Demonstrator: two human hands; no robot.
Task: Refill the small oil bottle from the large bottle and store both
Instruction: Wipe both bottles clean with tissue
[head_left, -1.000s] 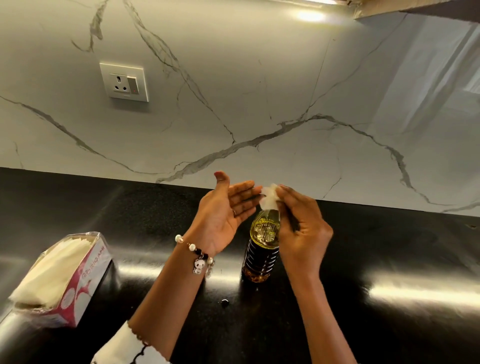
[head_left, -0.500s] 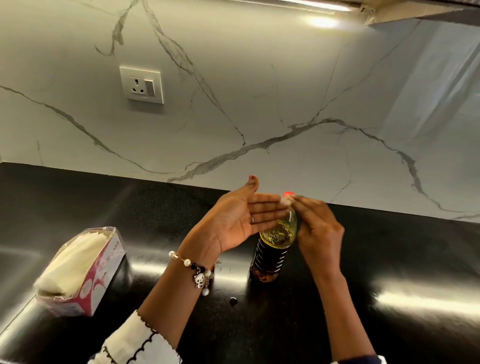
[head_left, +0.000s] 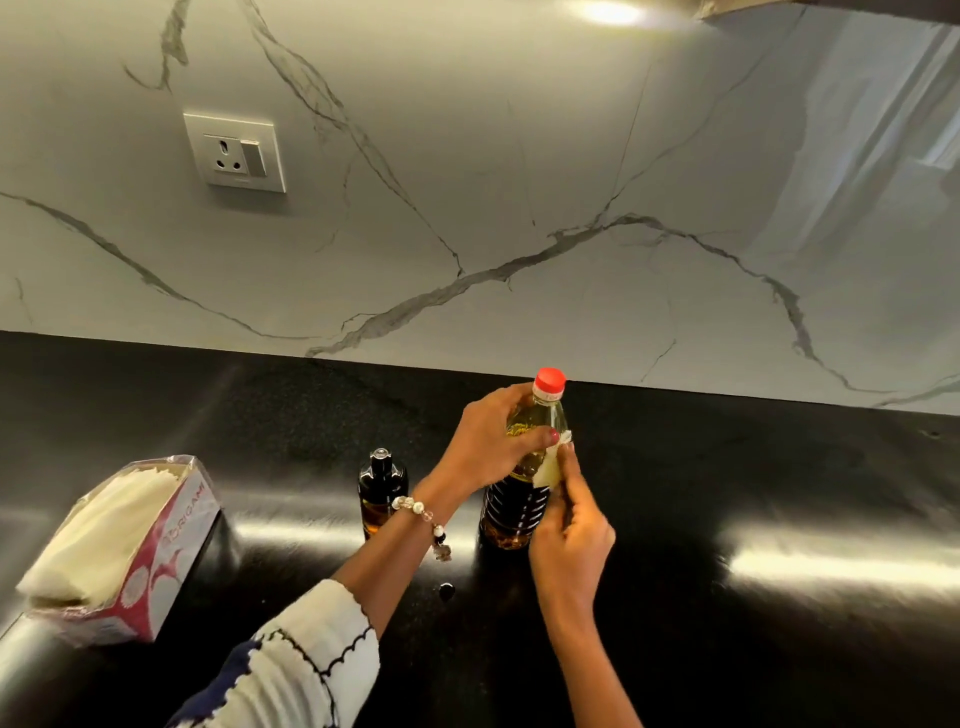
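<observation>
The large clear oil bottle (head_left: 519, 512) with a red cap (head_left: 549, 380) stands upright on the black counter (head_left: 727, 493). My left hand (head_left: 485, 441) wraps around its upper part just below the neck. My right hand (head_left: 569, 535) presses a small white tissue (head_left: 549, 470) against the bottle's right side, pinched in the fingers. The small dark oil bottle (head_left: 381, 488) with a black top stands to the left, behind my left wrist, untouched.
An opened pack of white tissues (head_left: 119, 545) lies at the left of the counter. A small dark spot or cap (head_left: 447, 591) sits on the counter in front of the bottles. Behind is the marble wall with a socket (head_left: 235, 152).
My left hand went from flat and open beside the bottle to gripping its upper part. The right hand moved the tissue from the top down to the bottle's side. The red cap now shows.
</observation>
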